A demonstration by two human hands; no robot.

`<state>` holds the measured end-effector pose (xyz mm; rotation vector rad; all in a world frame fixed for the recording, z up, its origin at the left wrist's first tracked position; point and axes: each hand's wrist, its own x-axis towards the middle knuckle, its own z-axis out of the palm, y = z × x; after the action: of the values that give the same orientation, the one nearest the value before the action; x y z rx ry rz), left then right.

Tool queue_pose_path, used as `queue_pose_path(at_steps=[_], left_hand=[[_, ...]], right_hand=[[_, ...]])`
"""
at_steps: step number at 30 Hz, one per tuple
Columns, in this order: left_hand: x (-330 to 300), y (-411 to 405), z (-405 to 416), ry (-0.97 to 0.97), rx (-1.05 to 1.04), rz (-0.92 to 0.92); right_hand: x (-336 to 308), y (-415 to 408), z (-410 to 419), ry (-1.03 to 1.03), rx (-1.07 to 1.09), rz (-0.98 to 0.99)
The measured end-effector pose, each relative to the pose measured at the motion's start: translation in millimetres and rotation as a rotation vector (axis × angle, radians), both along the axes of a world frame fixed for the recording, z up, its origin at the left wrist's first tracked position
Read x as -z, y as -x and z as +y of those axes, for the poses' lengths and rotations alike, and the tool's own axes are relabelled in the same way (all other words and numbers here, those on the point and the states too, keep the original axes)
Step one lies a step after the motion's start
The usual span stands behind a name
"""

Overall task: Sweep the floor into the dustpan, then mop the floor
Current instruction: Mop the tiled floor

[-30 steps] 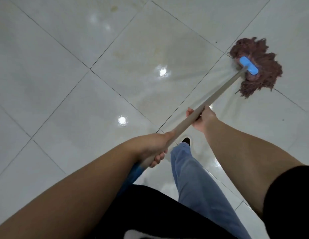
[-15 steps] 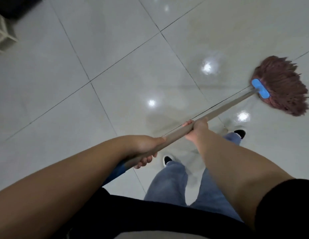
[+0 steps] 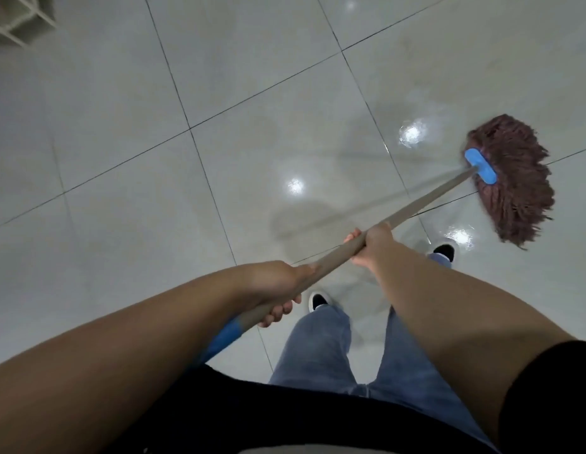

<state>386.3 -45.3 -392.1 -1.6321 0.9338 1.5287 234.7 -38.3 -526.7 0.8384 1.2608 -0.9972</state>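
There the mop handle (image 3: 412,208) ran up and right from the left hand (image 3: 278,290), past the nearer right hand (image 3: 370,245), both gripping it, to the mop head (image 3: 514,178) on the tiled floor (image 3: 121,191).

Maroon mop strands (image 3: 517,181), blue mop clamp (image 3: 480,166), tan handle (image 3: 416,206), pale grey grid-lined floor tiles (image 3: 121,224), blue jeans (image 3: 318,348)

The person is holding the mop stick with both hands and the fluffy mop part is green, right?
Not quite. The head view shows both the left hand and right hand gripping the mop stick, but the fluffy mop part is reddish brown, not green.
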Motion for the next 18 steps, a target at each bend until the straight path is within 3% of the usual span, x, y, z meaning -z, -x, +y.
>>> queue_pose_path(at_steps=[5, 18], left_hand=[[25, 106, -8, -0.041, -0.055, 0.082], [58, 459, -120, -0.095, 0.082, 0.144]], right_hand=[[16, 110, -16, -0.009, -0.011, 0.094], [10, 413, -99, 0.002, 0.245, 0.194]])
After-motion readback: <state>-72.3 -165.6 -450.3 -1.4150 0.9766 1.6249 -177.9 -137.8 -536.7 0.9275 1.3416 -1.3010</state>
